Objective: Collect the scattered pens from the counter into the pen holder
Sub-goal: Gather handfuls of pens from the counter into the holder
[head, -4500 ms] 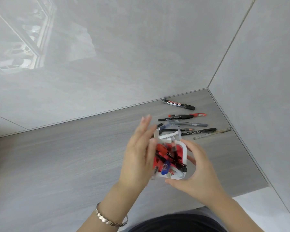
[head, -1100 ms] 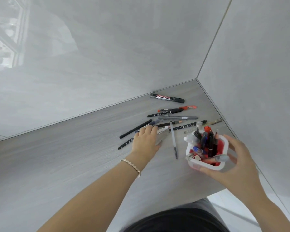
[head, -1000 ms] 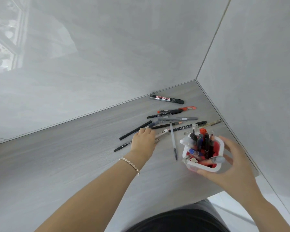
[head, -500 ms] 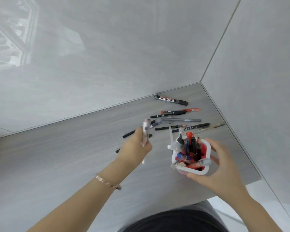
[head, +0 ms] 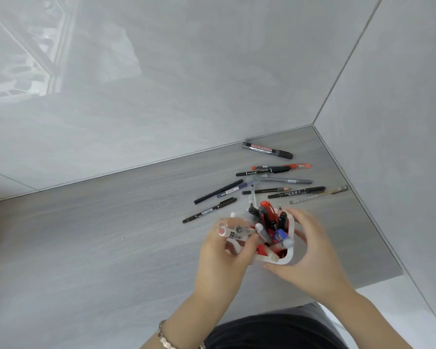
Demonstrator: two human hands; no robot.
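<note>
1. Holder [head: 286, 260]: white rim, red inside, crammed with pens, lower centre-right of frame.
2. White pen [head: 234, 233]: lying sideways at holder's left rim.
3. Loose pens [head: 282, 181]: about ten, fanned across upper right of counter [head: 111, 235]; whiteboard marker [head: 267, 150] farthest back.

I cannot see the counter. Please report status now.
Left hand holds white pen at holder. Right hand grips holder. Whiteboard marker, others still on counter.

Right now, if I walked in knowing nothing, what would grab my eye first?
Probably the red-and-white pen holder, crammed with pens, gripped by the right hand at the centre. The left hand is bringing a white pen to it. Behind, loose pens fan across the grey counter, a whiteboard marker nearest the wall.
</note>
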